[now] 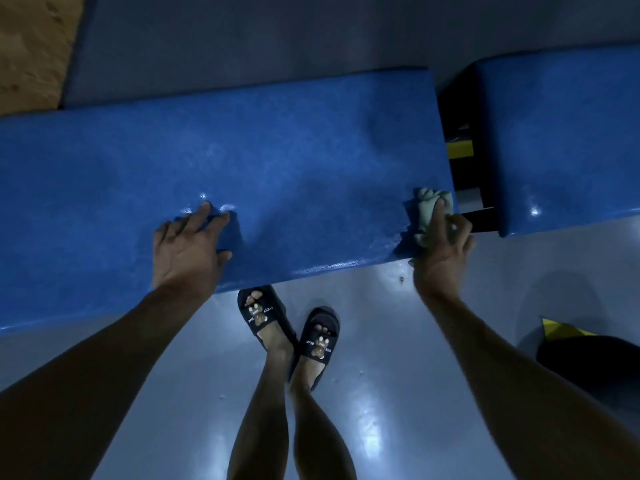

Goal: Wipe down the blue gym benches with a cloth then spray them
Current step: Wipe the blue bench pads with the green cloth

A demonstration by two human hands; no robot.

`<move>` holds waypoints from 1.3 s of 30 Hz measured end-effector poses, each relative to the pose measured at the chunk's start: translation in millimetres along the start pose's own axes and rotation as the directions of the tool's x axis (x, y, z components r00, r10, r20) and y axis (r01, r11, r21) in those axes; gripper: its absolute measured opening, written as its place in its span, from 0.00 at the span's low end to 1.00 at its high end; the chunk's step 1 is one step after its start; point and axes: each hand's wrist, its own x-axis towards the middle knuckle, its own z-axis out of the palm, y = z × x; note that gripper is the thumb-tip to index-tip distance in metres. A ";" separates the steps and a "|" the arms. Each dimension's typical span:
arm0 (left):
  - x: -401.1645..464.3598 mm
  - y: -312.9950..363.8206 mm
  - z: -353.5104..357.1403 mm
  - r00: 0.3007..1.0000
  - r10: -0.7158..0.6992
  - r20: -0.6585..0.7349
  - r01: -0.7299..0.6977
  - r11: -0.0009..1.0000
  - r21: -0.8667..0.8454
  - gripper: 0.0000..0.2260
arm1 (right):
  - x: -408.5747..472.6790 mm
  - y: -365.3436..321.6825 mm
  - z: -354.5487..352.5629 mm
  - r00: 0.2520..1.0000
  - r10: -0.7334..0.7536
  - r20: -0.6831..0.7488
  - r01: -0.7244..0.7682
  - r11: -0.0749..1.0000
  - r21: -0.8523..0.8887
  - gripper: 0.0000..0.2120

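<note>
Dim, bluish light fell on a glossy grey floor (363,427), seen from above by a person standing in black slippers (263,311). A long blue bench pad (242,161) was stretched across the view, with a second blue pad (561,140) just beyond a dark gap to its right. The left hand (188,245) was laid on the long pad with fingers spread, pressing dents into the vinyl. A pale cloth (429,211) was gripped in the curled fingers of the right hand (445,251) at the pad's near right corner. Wiping appeared to be under way; no spray bottle was seen, though the corners were too dark to be sure. Next, the cloth would probably need to be drawn across the rest of the pad, then onto the neighbouring one.
</note>
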 end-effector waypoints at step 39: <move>0.8 -3.9 7.8 1.000 0.013 -0.019 -0.015 0.997 -0.078 0.29 | 4.5 -1.7 -15.1 0.984 0.178 -0.012 -0.177 0.984 0.014 0.38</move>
